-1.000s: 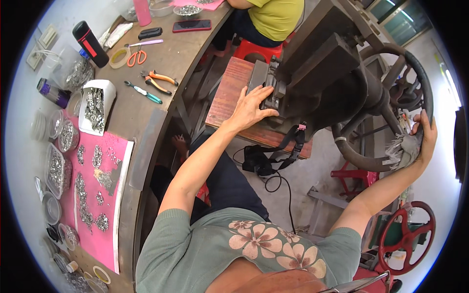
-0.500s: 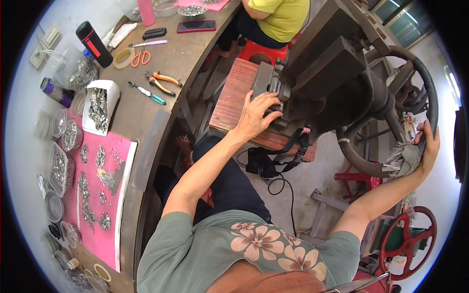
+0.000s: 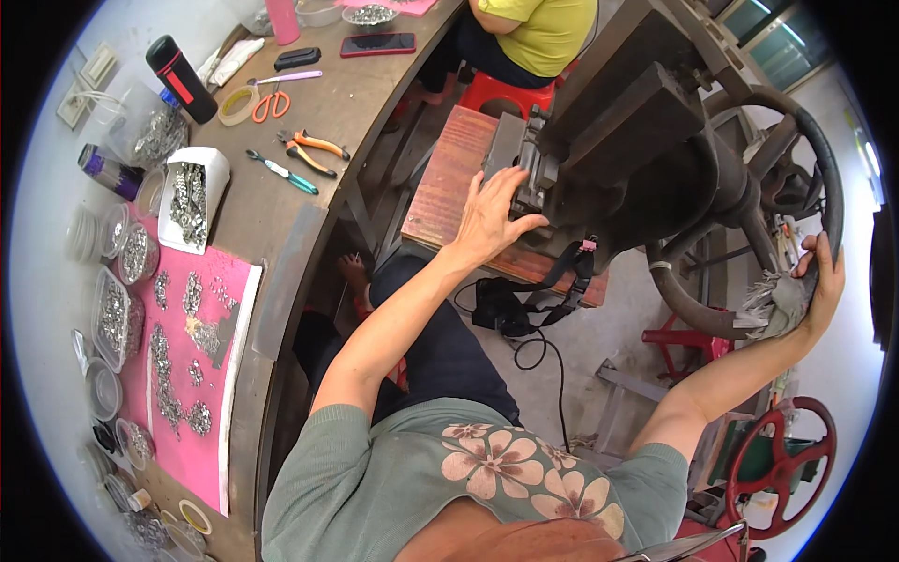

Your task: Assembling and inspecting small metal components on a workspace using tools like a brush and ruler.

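My left hand [image 3: 489, 217] lies beside the metal die block [image 3: 532, 173] of a dark hand press [image 3: 618, 131]. Its fingers are stretched out with the thumb apart, and the fingertips are at the block's near side; whether they touch it I cannot tell. Nothing shows in that hand. Off to the right, my right hand [image 3: 820, 272] is closed round the rim of the press's large black handwheel [image 3: 828, 178], where a frayed grey cloth [image 3: 785, 304] is wrapped. The press sits by a worn reddish wooden board [image 3: 449, 169].
The workbench [image 3: 300, 220] on the left carries orange-handled pliers [image 3: 314, 153], orange scissors [image 3: 272, 106], a white tray [image 3: 217, 187] of metal parts and a pink mat [image 3: 192, 459]. A person in yellow [image 3: 543, 37] sits beyond. A black strap [image 3: 571, 281] and cable hang below the board.
My left hand's fingers have drawn back a little from the die block and straightened, the thumb spreading wider. My right hand stays on the handwheel.
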### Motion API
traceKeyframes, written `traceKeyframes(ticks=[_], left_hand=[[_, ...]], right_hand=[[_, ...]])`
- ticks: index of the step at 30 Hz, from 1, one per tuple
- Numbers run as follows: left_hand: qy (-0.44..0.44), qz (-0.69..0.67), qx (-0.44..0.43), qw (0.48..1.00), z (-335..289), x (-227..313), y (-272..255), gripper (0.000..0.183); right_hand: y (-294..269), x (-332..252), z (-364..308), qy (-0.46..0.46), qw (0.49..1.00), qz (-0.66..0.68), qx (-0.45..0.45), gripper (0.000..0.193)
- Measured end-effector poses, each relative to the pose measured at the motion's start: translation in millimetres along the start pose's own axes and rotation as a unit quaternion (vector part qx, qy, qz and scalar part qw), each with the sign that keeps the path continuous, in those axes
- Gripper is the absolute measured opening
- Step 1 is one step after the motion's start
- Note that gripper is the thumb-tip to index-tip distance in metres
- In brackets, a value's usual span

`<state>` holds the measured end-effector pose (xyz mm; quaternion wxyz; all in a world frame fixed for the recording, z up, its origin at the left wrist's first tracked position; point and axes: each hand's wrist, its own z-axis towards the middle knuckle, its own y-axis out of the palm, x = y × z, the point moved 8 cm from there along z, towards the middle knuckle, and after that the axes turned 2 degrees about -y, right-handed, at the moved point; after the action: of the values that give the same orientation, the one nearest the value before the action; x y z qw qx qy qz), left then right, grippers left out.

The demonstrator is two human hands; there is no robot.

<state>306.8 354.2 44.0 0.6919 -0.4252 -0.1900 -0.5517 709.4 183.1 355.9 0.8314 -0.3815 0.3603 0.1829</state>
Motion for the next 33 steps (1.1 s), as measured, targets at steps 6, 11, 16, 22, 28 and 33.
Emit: traceKeyframes(ticks=[6,11,16,22,28,33], left_hand=[[-0.007,0.019,-0.034,0.999,-0.6,-9.7,5.3,0.064],[-0.005,0.027,-0.026,0.999,4.7,-6.5,3.3,0.063],[-0.019,0.011,-0.048,0.999,-0.8,-7.8,10.2,0.066],[-0.022,0.004,-0.041,0.999,-2.5,-8.9,1.2,0.071],[-0.04,-0.122,-0.146,0.981,12.6,-1.7,-6.4,0.078],[-0.086,-0.166,0.033,0.982,50.5,-65.2,-37.7,0.041]], right_hand=[[37.5,27.4,-98.0,-0.105,0.969,0.077,0.209,0.024],[41.7,19.9,-98.4,-0.059,0.985,-0.001,0.164,0.031],[-1.5,-13.3,14.0,-0.014,0.994,-0.106,-0.016,0.035],[-6.5,-34.6,37.8,-0.057,0.987,-0.147,0.034,0.03],[43.1,35.9,-135.1,-0.109,0.927,-0.136,0.333,0.037],[-10.6,3.7,-46.1,-0.053,0.968,-0.182,0.163,0.052]])
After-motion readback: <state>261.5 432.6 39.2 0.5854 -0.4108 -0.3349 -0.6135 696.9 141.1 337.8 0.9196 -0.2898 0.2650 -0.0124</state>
